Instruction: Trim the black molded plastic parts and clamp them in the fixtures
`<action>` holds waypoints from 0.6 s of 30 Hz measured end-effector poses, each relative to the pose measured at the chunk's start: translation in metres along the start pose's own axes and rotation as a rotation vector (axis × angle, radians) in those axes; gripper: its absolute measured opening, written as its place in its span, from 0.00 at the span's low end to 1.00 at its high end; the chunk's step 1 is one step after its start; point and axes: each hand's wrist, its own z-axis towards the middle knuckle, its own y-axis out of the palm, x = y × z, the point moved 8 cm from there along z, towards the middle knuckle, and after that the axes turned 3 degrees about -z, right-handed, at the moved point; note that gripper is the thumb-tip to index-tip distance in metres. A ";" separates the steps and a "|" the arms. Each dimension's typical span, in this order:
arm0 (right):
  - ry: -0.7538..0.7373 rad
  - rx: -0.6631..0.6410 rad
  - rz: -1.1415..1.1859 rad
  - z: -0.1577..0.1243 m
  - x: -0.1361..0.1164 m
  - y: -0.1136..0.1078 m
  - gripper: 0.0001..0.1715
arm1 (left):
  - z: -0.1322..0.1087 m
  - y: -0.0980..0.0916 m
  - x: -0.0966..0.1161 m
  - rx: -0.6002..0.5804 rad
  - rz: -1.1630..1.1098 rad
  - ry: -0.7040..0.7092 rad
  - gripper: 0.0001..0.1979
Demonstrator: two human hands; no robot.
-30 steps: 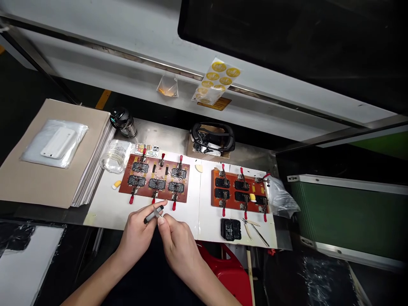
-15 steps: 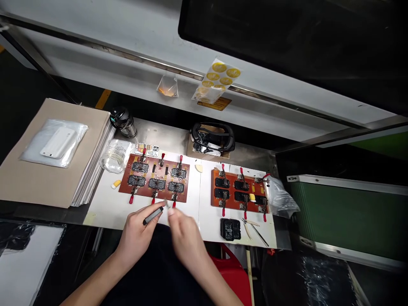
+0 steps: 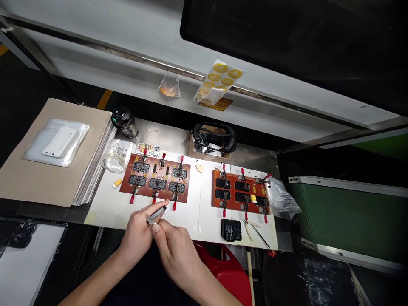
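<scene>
My left hand (image 3: pixel 137 228) is closed on a small dark grey rectangular bar (image 3: pixel 158 211), pinched between thumb and fingers, with its index finger stretched along it. Close against it, my right hand (image 3: pixel 178 243) is closed around a small grey flat piece (image 3: pixel 151 219), whose tip meets the near end of the bar; most of this piece is hidden by the fingers. Beyond both hands lies a reddish-brown fixture board (image 3: pixel 126 187) with red-tipped toggle clamps and several black plastic parts (image 3: pixel 157 183) on it.
On the right sits a second fixture board (image 3: pixel 216 174) with clamps. Near the front edge lie a black ribbed part (image 3: pixel 231 230), pliers (image 3: pixel 248 229) and a thin metal tool (image 3: pixel 260 236). Cardboard sheets (image 3: pixel 19 178) are stacked left; a box (image 3: pixel 190 148) stands behind.
My right hand has moved left and toward me, from the bar's far end to its near end. My left hand still holds the bar in nearly the same place.
</scene>
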 end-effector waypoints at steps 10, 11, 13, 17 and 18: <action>0.014 0.030 -0.019 0.004 0.005 -0.001 0.21 | -0.003 -0.002 -0.008 0.006 -0.086 -0.040 0.18; 0.012 0.031 -0.021 0.005 0.005 -0.002 0.21 | -0.003 -0.002 -0.008 0.005 -0.087 -0.044 0.18; 0.003 0.027 -0.023 0.005 0.004 -0.002 0.21 | -0.003 -0.002 -0.007 0.004 -0.076 -0.043 0.18; -0.004 0.028 -0.036 0.004 0.003 0.000 0.21 | -0.002 -0.001 -0.005 0.001 -0.082 -0.036 0.18; -0.001 0.033 -0.042 0.004 0.002 0.000 0.21 | -0.002 0.000 -0.005 -0.001 -0.091 -0.037 0.18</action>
